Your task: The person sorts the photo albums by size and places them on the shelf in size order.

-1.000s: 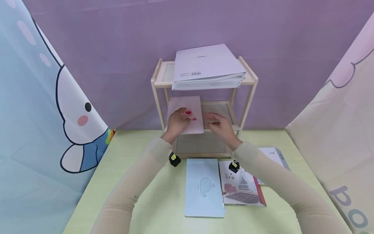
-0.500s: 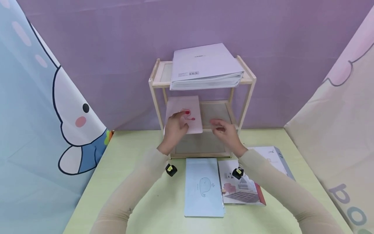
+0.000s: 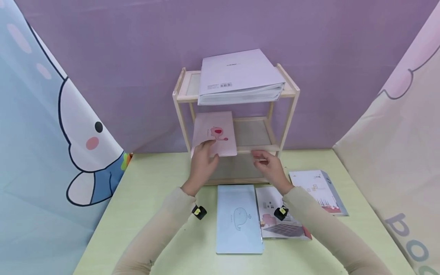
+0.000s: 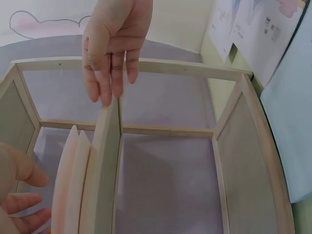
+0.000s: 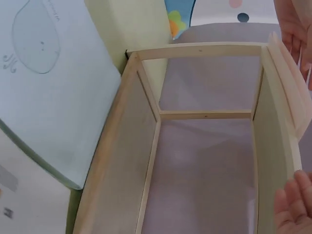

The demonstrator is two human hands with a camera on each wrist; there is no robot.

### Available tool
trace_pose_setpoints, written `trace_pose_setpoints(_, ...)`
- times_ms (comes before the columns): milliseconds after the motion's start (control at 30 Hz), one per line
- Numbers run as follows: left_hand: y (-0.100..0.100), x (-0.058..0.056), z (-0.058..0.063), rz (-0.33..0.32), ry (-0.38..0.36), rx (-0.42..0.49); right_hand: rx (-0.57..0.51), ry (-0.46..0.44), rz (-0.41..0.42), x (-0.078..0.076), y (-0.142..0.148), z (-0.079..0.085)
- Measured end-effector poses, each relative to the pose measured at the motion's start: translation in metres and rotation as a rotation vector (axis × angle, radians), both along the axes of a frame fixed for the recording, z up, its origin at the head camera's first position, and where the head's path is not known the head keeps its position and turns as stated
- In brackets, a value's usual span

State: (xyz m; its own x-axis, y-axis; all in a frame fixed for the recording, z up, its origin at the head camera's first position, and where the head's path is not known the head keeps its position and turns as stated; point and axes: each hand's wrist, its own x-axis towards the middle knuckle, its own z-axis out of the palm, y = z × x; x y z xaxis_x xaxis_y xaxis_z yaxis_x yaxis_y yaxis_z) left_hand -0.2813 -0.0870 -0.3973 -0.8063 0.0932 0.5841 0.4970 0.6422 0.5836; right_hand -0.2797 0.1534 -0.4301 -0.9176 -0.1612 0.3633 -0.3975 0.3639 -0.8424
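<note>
A pink notebook (image 3: 214, 130) with an elephant drawing lies on the left part of the rack's middle shelf (image 3: 252, 131). My left hand (image 3: 203, 160) is over its front edge in the head view; its fingers are loosely spread and hold nothing. Seen from the left wrist, those fingers (image 4: 29, 214) stand a little apart from the pink covers (image 4: 68, 185). My right hand (image 3: 271, 168), with relaxed fingers and nothing in them, hovers near the front rail of the middle shelf, right of the notebook.
A thick white binder (image 3: 240, 76) covers most of the wooden rack's top shelf. On the table (image 3: 178, 236) lie a blue whale notebook (image 3: 238, 219), a picture-covered book (image 3: 283, 219) and a white book with a grey edge (image 3: 316, 191). A purple curtain (image 3: 137, 76) hangs behind.
Both hands have drawn back toward the person. The left has slid off the elephant drawing, uncovering it, and the right has moved away from the notebook's side. The notebook stays on the shelf.
</note>
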Motion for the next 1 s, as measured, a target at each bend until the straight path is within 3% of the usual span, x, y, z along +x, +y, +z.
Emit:
trace_pose_setpoints(233, -0.001, 0.008, -0.009, -0.01, 0.097, -0.008, 0.034, -0.028, 0.027, 0.023, -0.004, 0.006)
trace_pose_setpoints(567, -0.002, 0.016, -0.022, -0.043, 0.195, -0.014, 0.03, -0.094, 0.0, 0.011, 0.004, -0.044)
trace_pose_setpoints(800, -0.001, 0.023, -0.03, -0.059, 0.257, -0.053, 0.035, -0.129, 0.0, 0.017, 0.005, -0.061)
trace_pose_setpoints(1000, 0.001, 0.03, -0.043, -0.073, 0.24, -0.056, 0.039, -0.173, -0.002, 0.024, 0.004, -0.067)
